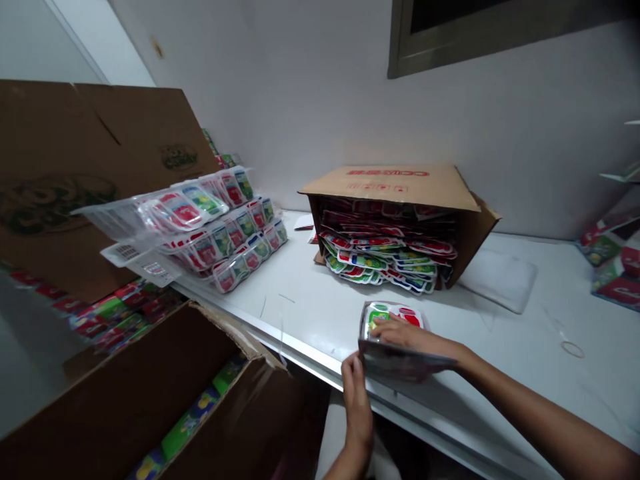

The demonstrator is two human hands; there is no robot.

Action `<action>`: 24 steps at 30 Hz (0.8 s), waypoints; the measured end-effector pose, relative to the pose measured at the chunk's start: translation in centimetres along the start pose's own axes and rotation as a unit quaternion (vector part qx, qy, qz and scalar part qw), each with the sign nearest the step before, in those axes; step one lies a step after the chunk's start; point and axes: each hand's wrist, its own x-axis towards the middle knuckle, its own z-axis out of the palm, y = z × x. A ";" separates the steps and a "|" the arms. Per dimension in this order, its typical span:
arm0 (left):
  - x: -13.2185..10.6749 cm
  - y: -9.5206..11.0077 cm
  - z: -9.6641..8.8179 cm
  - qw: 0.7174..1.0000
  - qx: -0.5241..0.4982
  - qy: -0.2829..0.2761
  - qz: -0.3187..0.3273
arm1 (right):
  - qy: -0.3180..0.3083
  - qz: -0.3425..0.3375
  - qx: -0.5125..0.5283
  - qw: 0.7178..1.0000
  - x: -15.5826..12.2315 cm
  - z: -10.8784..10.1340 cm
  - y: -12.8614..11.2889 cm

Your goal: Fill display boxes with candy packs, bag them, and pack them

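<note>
A stack of printed cards with green and red pictures lies near the front edge of the white table. My right hand rests flat on top of the stack, fingers stretched out over the top card. My left hand presses against the stack's near left edge, fingers straight and together.
A cardboard box on its side, full of the same cards, stands at the back. Clear plastic trays of packs are stacked at the left. An open brown box sits below left. More packs lie at the far right, a rubber band nearby.
</note>
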 end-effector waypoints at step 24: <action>5.5 8.6 6.2 0.840 0.325 -0.293 0.321 | 0.434 0.302 0.139 0.838 -9.7 0.1 1.4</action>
